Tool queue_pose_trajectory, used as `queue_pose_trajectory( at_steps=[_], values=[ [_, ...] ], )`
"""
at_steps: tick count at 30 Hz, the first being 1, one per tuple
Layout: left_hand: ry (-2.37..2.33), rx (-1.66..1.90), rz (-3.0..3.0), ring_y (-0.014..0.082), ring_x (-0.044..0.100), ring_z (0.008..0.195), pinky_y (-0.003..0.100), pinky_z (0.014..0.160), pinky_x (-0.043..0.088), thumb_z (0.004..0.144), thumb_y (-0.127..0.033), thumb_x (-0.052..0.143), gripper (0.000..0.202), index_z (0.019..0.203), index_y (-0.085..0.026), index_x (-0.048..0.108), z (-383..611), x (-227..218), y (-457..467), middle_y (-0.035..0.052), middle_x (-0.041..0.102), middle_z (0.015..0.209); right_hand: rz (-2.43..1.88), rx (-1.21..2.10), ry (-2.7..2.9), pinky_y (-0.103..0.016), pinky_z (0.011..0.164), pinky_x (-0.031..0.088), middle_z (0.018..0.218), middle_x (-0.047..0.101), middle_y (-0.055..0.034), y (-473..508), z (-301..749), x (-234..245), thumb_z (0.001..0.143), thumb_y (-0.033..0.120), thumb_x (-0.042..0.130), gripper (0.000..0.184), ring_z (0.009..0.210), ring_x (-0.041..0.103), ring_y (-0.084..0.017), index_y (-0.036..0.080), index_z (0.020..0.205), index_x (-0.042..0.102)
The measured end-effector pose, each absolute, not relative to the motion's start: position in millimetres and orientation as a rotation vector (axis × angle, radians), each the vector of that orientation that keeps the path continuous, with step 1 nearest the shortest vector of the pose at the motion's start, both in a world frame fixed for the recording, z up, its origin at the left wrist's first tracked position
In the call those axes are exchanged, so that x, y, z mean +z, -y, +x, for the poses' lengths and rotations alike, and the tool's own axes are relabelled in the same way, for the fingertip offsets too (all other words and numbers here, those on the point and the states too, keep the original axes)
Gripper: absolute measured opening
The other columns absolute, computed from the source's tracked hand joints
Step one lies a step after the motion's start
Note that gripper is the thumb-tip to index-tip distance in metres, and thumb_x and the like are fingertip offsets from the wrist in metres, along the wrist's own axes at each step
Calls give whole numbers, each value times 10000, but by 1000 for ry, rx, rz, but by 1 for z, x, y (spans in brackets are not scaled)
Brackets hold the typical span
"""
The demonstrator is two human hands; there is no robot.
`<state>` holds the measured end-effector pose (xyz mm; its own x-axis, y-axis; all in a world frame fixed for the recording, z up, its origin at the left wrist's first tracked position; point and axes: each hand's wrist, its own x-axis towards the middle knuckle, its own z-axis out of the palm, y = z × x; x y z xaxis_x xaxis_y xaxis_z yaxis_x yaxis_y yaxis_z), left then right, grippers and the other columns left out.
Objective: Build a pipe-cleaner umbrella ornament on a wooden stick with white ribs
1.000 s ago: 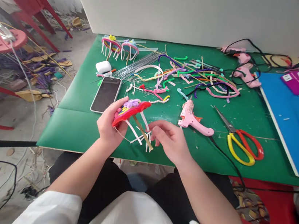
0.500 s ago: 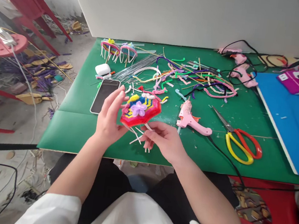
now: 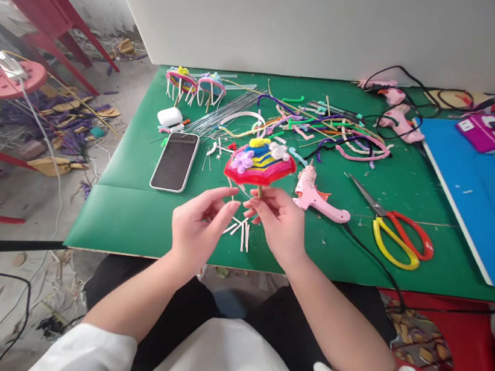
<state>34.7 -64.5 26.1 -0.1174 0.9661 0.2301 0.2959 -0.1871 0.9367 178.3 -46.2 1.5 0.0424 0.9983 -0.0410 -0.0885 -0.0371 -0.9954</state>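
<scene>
A small toy umbrella (image 3: 261, 166) of fuzzy pipe cleaners, red-rimmed with yellow and blue bands and purple, yellow and white flowers, stands upright over the table. My right hand (image 3: 281, 223) is closed around its thin stick, just under the canopy. Beside it on the left, my left hand (image 3: 200, 219) has its fingers curved and thumb and forefinger apart, close to a white strip hanging from the rim; any contact is unclear. Short white strips (image 3: 244, 237) lie on the table below the hands. A pink glue gun (image 3: 320, 202) rests right of the umbrella.
Scissors (image 3: 399, 233) with red and yellow handles lie to the right, near a blue board (image 3: 460, 195). Left of my hands is a phone (image 3: 175, 162). Two similar umbrellas (image 3: 181, 84) stand behind it. Tangled pipe cleaners (image 3: 340, 134) and wires (image 3: 225, 112) cover the back.
The umbrella has moved right and turned upright, showing different flowers at its front. My left hand has left the canopy's edge and come down right; my right hand now grips the stick.
</scene>
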Motion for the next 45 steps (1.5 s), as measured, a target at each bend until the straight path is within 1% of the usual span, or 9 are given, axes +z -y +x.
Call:
queue_pose_trajectory(
  at_steps=[3, 6, 10, 15, 20, 24, 27, 34, 45],
  values=[
    [-1363, 1278, 1302, 52, 446, 391, 163, 369, 350, 787, -406, 701, 295, 971, -175, 717, 38, 30, 63, -52, 545, 495, -1188, 1243, 1101, -239, 523, 543, 792, 739, -12, 47, 175, 1, 755, 415, 721, 257, 570, 684, -132, 198, 870, 644],
    [-1314, 1190, 1191, 44, 429, 354, 147, 342, 328, 773, -385, 717, 249, 898, -171, 709, 39, 34, 62, -59, 535, 459, -1180, 1229, 1110, -250, 546, 555, 810, 737, -7, 46, 172, 1, 745, 401, 732, 242, 564, 680, -128, 205, 855, 640],
    [-1291, 1189, 1106, 41, 428, 333, 138, 312, 315, 769, -379, 715, 222, 775, -164, 661, 39, 37, 60, -55, 543, 462, -1190, 1225, 1123, -254, 558, 560, 831, 740, -18, 47, 173, 0, 771, 410, 706, 239, 586, 688, -131, 204, 874, 641],
    [-1254, 1211, 1070, 40, 436, 336, 136, 321, 329, 770, -375, 717, 218, 736, -173, 642, 36, 35, 60, -52, 559, 474, -1201, 1201, 1135, -251, 551, 559, 786, 737, -17, 46, 176, 0, 783, 442, 690, 271, 581, 683, -129, 195, 886, 643],
    [-1131, 1103, 908, 22, 373, 294, 121, 300, 253, 773, -365, 713, 209, 755, -174, 629, 33, 39, 60, -59, 550, 440, -1216, 1187, 1136, -255, 537, 559, 774, 737, -14, 45, 177, 1, 777, 457, 694, 283, 572, 680, -131, 198, 884, 649],
    [-966, 982, 703, 9, 290, 254, 108, 275, 205, 774, -349, 700, 198, 870, -184, 647, 32, 46, 58, -72, 540, 422, -1191, 1199, 1143, -256, 553, 560, 812, 744, -19, 46, 176, 2, 781, 431, 693, 253, 577, 682, -131, 204, 881, 641],
    [-909, 991, 591, 6, 248, 236, 101, 253, 201, 769, -337, 701, 202, 897, -191, 643, 31, 50, 58, -89, 519, 414, -1186, 1203, 1140, -251, 563, 560, 820, 743, -15, 47, 175, 2, 786, 393, 694, 217, 580, 682, -126, 206, 880, 638],
    [-914, 1014, 440, -14, 210, 236, 69, 232, 197, 725, -264, 743, 174, 816, -180, 621, 29, 58, 64, -117, 473, 412, -1196, 1180, 1182, -260, 593, 570, 817, 746, -9, 49, 173, 0, 793, 340, 683, 158, 596, 692, -132, 212, 873, 637],
    [-876, 1009, 419, -17, 199, 244, 58, 234, 225, 778, -210, 694, 143, 725, -169, 568, 26, 66, 66, -118, 461, 424, -1185, 1127, 1227, -238, 588, 566, 719, 731, 27, 51, 172, -2, 800, 303, 682, 113, 573, 694, -123, 215, 865, 651]
  ],
)
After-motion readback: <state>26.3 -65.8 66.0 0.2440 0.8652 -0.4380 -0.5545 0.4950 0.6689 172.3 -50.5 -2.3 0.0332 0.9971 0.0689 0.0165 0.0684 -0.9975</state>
